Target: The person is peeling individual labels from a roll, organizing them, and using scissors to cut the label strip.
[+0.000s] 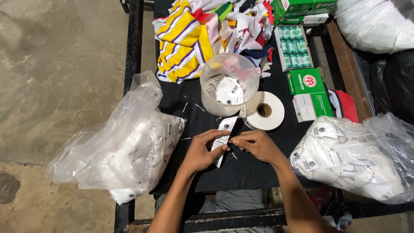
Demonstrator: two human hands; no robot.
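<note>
My left hand (202, 151) and my right hand (256, 144) meet over the black table top (241, 172), both pinching a strip of white printed labels (225, 129). The strip runs up from my fingers toward a white roll of label tape (265, 111). Just behind it stands a clear plastic tub (228, 84) holding several cut white labels. A loose end of the strip hangs below my left fingers.
A clear plastic bag of white labels (125, 151) lies at the left edge, another such bag (358, 159) at the right. A pile of striped and coloured fabric pieces (202, 30) sits at the back. Green and white boxes (308, 90) and a box of small spools (293, 45) lie back right.
</note>
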